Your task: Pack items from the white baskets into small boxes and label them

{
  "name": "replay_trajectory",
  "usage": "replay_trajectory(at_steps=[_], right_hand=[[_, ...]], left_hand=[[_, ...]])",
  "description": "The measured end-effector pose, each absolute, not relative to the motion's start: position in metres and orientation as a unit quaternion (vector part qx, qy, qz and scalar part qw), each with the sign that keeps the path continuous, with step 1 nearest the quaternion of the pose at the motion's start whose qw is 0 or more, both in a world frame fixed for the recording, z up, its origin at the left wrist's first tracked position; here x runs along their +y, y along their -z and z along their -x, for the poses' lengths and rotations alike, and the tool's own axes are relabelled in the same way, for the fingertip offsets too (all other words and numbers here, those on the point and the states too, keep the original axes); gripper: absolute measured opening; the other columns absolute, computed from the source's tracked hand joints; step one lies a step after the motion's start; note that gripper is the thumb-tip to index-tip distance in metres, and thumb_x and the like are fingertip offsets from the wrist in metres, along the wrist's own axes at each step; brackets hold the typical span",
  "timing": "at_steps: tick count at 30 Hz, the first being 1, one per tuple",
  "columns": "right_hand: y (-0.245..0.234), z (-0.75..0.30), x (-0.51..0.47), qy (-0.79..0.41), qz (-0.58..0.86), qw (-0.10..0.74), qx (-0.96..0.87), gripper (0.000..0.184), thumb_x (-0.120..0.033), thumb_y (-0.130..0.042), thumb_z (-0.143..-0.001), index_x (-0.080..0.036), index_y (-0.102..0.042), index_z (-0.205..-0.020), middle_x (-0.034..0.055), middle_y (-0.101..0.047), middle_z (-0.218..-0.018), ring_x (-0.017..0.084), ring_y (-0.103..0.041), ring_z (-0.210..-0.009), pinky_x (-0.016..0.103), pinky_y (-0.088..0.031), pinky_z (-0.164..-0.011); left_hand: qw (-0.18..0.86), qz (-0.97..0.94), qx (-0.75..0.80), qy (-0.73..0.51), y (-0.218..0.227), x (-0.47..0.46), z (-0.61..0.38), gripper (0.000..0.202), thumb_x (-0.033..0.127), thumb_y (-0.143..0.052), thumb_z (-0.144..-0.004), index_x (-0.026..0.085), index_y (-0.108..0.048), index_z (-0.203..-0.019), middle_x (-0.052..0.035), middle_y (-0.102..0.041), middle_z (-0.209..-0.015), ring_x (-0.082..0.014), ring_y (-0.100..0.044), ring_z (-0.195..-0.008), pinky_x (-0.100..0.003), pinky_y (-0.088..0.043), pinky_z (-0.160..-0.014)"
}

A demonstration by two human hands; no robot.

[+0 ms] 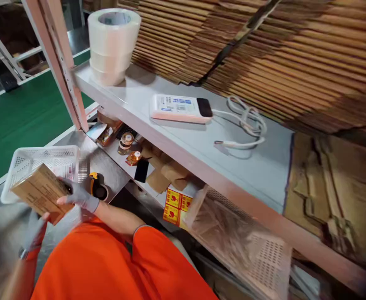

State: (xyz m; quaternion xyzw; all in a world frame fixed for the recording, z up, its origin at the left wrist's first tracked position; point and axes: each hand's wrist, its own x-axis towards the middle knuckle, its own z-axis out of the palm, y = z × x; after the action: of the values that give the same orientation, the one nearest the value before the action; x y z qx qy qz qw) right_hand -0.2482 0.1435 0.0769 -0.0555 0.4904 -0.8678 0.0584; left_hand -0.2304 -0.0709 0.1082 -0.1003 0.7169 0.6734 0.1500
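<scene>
The brown cardboard box (42, 191) is held between both hands: the left grip (35, 231) grasps its near end, the right grip (81, 196) its right side (grey gloves, some fingertips bare). Oblong and flat-faced, it tilts over the near side of a white perforated plastic basket (47, 151). Smooth metal surface (116, 170) extends left and right of them; a black-and-yellow tool (98, 186) lies near the right grip, and the pale shelf (133, 121) edge slants past beyond.

blurred print (41, 184) on box (43, 194)
</scene>
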Motion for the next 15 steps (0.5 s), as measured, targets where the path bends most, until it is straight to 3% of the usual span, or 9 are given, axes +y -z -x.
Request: replay_trajectory(at_steps=[4,7,9,13,15], right_hand=[[-0.047,0.193,0.162,0.867,0.029,0.029,0.496,0.078,-0.068,-0.091,-0.077,-0.028,-0.075,-0.143,0.0045,-0.082,-0.132,0.032,-0.074,-0.129,0.048,-0.059,-0.117],[-0.009,0.163,0.214,0.73,-0.175,-0.098,0.654,0.055,-0.065,-0.074,-0.09,-0.025,-0.08,-0.128,0.0096,-0.082,-0.132,0.03,-0.078,-0.12,0.044,-0.063,-0.109],[0.02,0.151,0.266,0.637,-0.324,-0.142,0.685,0.046,-0.052,-0.058,-0.101,-0.021,-0.076,-0.129,0.0175,-0.077,-0.137,0.033,-0.072,-0.129,0.049,-0.056,-0.118],[0.075,0.145,0.367,0.483,-0.503,-0.15,0.701,0.06,-0.029,-0.055,-0.096,-0.006,-0.058,-0.152,0.0336,-0.05,-0.167,0.045,-0.042,-0.16,0.064,-0.031,-0.135],[0.1,0.147,0.395,0.392,-0.532,-0.078,0.746,0.071,-0.029,-0.059,-0.093,0.0,-0.052,-0.158,0.037,-0.045,-0.169,0.047,-0.041,-0.161,0.063,-0.031,-0.135]], left_hand=[[0.224,0.155,0.688,-0.673,-0.108,-0.052,0.22,0.099,0.068,-0.103,-0.054,0.022,-0.074,-0.138,-0.012,-0.084,-0.13,-0.0468,-0.071,-0.137,-0.056,-0.065,-0.113],[0.194,0.238,0.654,-0.692,-0.103,-0.039,0.219,0.096,0.07,-0.098,-0.052,0.024,-0.075,-0.132,-0.0088,-0.086,-0.122,-0.0462,-0.072,-0.135,-0.055,-0.067,-0.109],[0.163,0.263,0.647,-0.697,-0.1,-0.035,0.223,0.09,0.07,-0.094,-0.055,0.025,-0.075,-0.13,-0.0075,-0.086,-0.121,-0.0444,-0.071,-0.137,-0.053,-0.068,-0.108],[0.137,0.276,0.642,-0.702,-0.097,-0.046,0.225,0.076,0.065,-0.088,-0.063,0.025,-0.075,-0.126,-0.0064,-0.086,-0.122,-0.0397,-0.072,-0.136,-0.046,-0.068,-0.105],[0.124,0.294,0.644,-0.695,-0.095,-0.056,0.219,0.074,0.063,-0.087,-0.063,0.024,-0.075,-0.125,-0.0069,-0.087,-0.119,-0.0404,-0.074,-0.134,-0.047,-0.069,-0.104]])
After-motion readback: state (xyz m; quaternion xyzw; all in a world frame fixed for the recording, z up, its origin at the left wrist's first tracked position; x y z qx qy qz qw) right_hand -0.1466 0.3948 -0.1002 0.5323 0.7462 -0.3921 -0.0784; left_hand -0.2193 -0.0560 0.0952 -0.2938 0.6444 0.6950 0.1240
